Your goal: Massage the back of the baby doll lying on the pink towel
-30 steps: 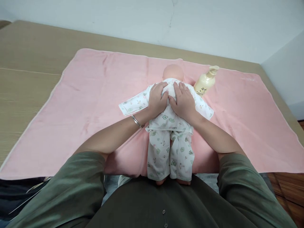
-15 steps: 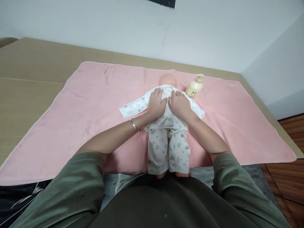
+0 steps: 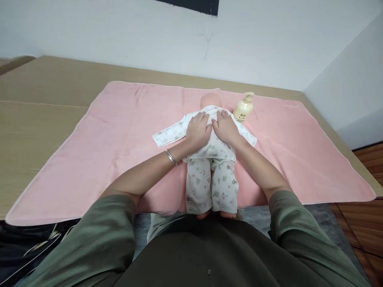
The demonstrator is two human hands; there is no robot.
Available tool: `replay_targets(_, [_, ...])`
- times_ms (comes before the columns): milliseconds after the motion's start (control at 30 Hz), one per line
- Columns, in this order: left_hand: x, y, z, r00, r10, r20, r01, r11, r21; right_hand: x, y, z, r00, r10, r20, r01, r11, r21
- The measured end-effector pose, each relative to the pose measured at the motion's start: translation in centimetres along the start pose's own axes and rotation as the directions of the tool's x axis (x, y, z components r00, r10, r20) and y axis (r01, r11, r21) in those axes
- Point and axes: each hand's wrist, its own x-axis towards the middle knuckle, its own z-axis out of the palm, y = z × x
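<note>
A baby doll (image 3: 213,149) in white printed pyjamas lies on a pink blanket (image 3: 134,119), its head away from me and its feet at the near edge. Its face does not show. My left hand (image 3: 198,129) rests flat on the left of the doll's upper torso, fingers stretched out; a silver bangle (image 3: 172,158) is on that wrist. On the right of the same torso lies my right hand (image 3: 225,126), also flat and open. The two thumbs are close together near the middle. Neither hand grips anything.
A cream pump bottle (image 3: 243,108) stands on the blanket just right of the doll's shoulder. The blanket covers much of a wooden table (image 3: 36,119). Behind it rises a white wall (image 3: 119,36). Wood-grain panels (image 3: 368,223) are at the lower right.
The view has shifted slightly. Both hands stay on the doll's upper torso, with the right fingers spread a little differently. The doll and bottle keep their places.
</note>
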Motion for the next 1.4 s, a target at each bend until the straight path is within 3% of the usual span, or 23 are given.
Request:
replay_targets(167, [1.9,-1.6,0.4,0.998,-0.063,-0.003,0.063,0.996,-0.066,-2.3,-1.9,-0.7,0.995,-0.086,-0.043,0.082,0.992,-0.092])
replay_targets(267, [0.9,-0.6,0.8,1.0,-0.012,-0.027,0.012,1.0,-0.017,-2.4,-1.8,-1.0,0.99,-0.139,-0.022,0.137,0.988,-0.071])
replay_targets(467, [-1.6,1.5,0.7,1.0,0.028,-0.008,-0.028,1.0,0.008,0.2,0.2,-0.3,0.993,-0.11,-0.042,0.112,0.992,0.057])
replay_targets(600, [0.2,0.0,0.5,0.999,-0.032,-0.004,0.032,0.997,-0.07,-0.5,-0.8,0.2,0.997,-0.055,-0.061,0.056,0.998,0.022])
replay_targets(767, [2.2,-1.6,0.4,0.997,-0.068,0.043,0.073,0.991,-0.109,-2.8,-2.8,0.1,0.992,-0.117,-0.039,0.116,0.992,-0.043])
replay_targets(1000, [-1.1,2.5,-0.3,0.995,-0.06,0.074,0.054,0.995,0.083,0.5,-0.1,0.3,0.993,-0.065,-0.096,0.08,0.985,0.154])
replay_targets(1067, [-1.3,2.8,-0.6,0.994,-0.056,0.094,0.047,0.994,0.098,0.7,0.0,0.3,0.994,-0.069,-0.085,0.081,0.984,0.156])
replay_targets(1300, [1.2,0.2,-1.0,0.99,-0.073,0.117,0.068,0.997,0.048,-2.1,-2.2,0.5,0.993,-0.088,-0.08,0.087,0.996,-0.018])
replay_targets(1400, [0.9,0.5,-0.9,0.993,-0.07,0.096,0.062,0.995,0.078,-1.7,-1.7,0.3,0.992,-0.112,-0.054,0.113,0.993,0.015])
